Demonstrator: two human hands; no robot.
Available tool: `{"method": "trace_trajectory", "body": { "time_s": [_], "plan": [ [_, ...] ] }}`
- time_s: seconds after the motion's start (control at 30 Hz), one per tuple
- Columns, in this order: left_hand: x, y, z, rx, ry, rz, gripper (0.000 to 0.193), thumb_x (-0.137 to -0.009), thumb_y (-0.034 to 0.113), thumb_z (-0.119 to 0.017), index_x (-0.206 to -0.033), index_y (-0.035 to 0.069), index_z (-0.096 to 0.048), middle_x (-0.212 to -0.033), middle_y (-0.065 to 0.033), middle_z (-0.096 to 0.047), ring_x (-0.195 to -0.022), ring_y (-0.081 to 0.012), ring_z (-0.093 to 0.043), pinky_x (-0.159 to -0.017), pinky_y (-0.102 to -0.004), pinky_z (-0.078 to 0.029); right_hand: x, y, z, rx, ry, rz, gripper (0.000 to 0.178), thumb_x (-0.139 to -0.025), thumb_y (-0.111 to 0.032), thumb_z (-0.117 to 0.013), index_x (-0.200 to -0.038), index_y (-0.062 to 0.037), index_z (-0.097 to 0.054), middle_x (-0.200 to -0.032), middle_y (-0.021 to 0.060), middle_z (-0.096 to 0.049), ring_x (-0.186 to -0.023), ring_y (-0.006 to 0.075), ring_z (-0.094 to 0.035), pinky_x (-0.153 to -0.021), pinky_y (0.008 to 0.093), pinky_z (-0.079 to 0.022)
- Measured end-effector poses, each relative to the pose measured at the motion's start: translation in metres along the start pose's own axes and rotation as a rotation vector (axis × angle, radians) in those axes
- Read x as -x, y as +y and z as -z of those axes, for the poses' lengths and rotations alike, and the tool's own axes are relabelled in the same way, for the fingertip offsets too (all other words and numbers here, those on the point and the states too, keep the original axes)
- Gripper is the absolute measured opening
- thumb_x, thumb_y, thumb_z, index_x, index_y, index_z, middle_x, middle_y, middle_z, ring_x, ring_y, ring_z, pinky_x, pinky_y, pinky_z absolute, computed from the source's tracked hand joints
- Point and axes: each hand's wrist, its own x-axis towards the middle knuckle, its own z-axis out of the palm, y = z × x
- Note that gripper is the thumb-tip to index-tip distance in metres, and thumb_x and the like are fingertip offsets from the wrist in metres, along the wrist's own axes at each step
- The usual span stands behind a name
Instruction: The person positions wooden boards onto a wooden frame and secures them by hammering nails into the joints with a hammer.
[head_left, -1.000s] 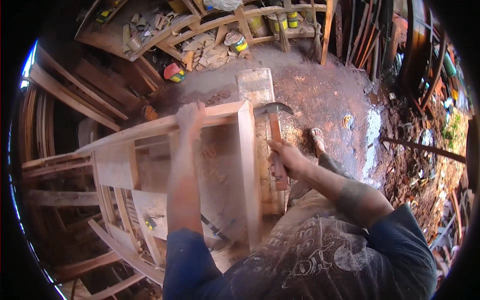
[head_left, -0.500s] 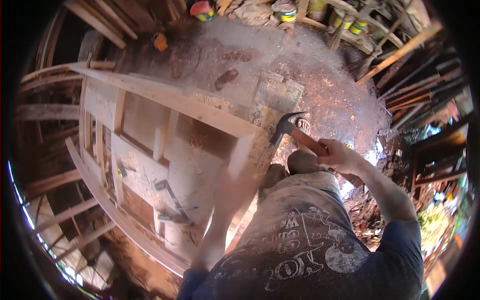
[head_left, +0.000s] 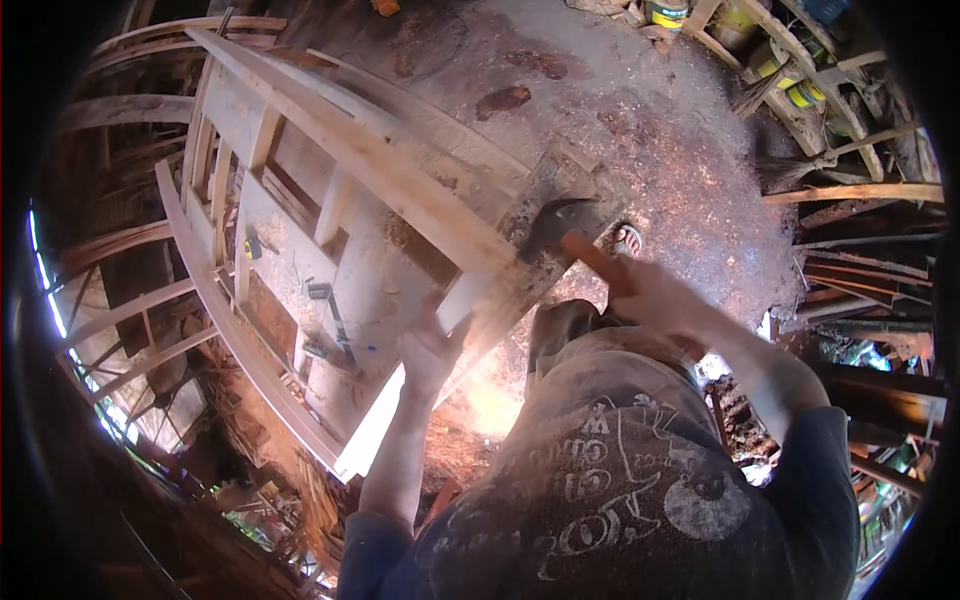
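Note:
My right hand (head_left: 650, 297) is closed round the wooden handle of a claw hammer (head_left: 598, 262). Motion blurs its dark head, which is close to the near right corner of a pale wooden frame (head_left: 440, 215); whether they touch I cannot tell. My left hand (head_left: 430, 348) is at the frame's short end rail, fingers bent against the wood and seemingly gripping it. The frame has long side boards and several crosspieces, and lies over a pale work surface (head_left: 375, 310) strewn with shavings.
A dark, L-shaped tool (head_left: 335, 318) and a yellow-black tape measure (head_left: 252, 248) lie left of my left hand. Long curved timber (head_left: 240, 340) edges the left side. Planks (head_left: 850, 193) and paint tins (head_left: 668, 14) stand along the far right.
The hammer has swung left and closer to the frame's corner. My left hand shows less blur at the end rail. The whole view has shifted, with the frame's far end appearing higher.

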Motion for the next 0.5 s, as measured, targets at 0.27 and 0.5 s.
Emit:
{"method": "trace_trajectory", "body": {
  "time_s": [0.27, 0.5],
  "plan": [
    [0.004, 0.024, -0.020, 0.027, 0.096, -0.134, 0.042, -0.088, 0.033, -0.078, -0.113, 0.004, -0.060, -0.084, -0.0184, -0.072, -0.075, -0.0379, -0.072, -0.064, -0.0459, -0.056, 0.030, 0.021, 0.068, -0.597, 0.193, -0.142, 0.028, -0.086, -0.006, -0.065, -0.111, -0.0011, -0.053, -0.066, 0.0032, -0.053, -0.045, 0.0121, -0.052, -0.040, 0.0291, -0.042],
    [0.005, 0.036, -0.014, 0.053, 0.096, -0.139, 0.044, -0.091, 0.043, -0.072, -0.113, 0.007, -0.059, -0.080, -0.0186, -0.070, -0.070, -0.0414, -0.070, -0.063, -0.0511, -0.055, 0.045, 0.033, 0.030, -0.754, 0.306, -0.214, 0.019, -0.086, -0.005, -0.066, -0.098, -0.0029, -0.051, -0.066, 0.0025, -0.052, -0.043, 0.0112, -0.050, -0.037, 0.0277, -0.041]
  ]
}}
